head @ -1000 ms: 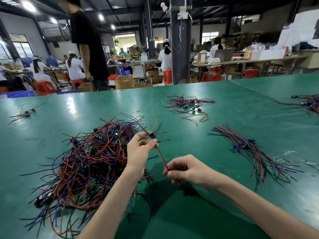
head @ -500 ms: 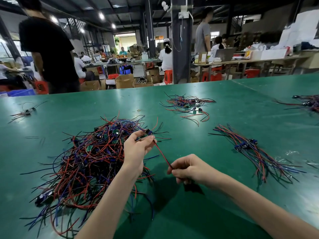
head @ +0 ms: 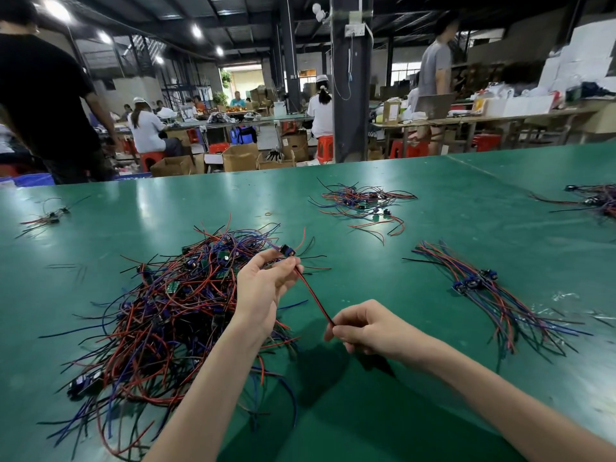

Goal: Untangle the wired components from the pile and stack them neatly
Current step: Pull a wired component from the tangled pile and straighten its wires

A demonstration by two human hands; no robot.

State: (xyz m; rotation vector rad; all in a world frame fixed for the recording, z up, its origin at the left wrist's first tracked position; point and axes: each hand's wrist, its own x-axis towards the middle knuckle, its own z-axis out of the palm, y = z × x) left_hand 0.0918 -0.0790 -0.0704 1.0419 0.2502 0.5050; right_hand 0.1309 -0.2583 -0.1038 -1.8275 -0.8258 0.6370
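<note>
A big tangled pile (head: 160, 311) of red, blue and black wired components lies on the green table (head: 433, 228) at the left. My left hand (head: 263, 288) is raised over the pile's right edge and pinches one wired component (head: 287, 251) just below its small dark head. Its red and black wires (head: 313, 298) run taut down to my right hand (head: 366, 326), which pinches their far end in curled fingers. To the right lies a neat stack (head: 486, 291) of straightened components, heads together and wires fanned toward me.
A smaller loose bunch (head: 360, 201) of wired parts lies further back in the middle. More wires sit at the far right edge (head: 596, 198) and a few at the far left (head: 50, 215). People work and stand at benches beyond the table.
My hands hold the same component as before, with the wires pulled a little straighter. In the background a person in black has walked left and a person in grey has appeared at the right.
</note>
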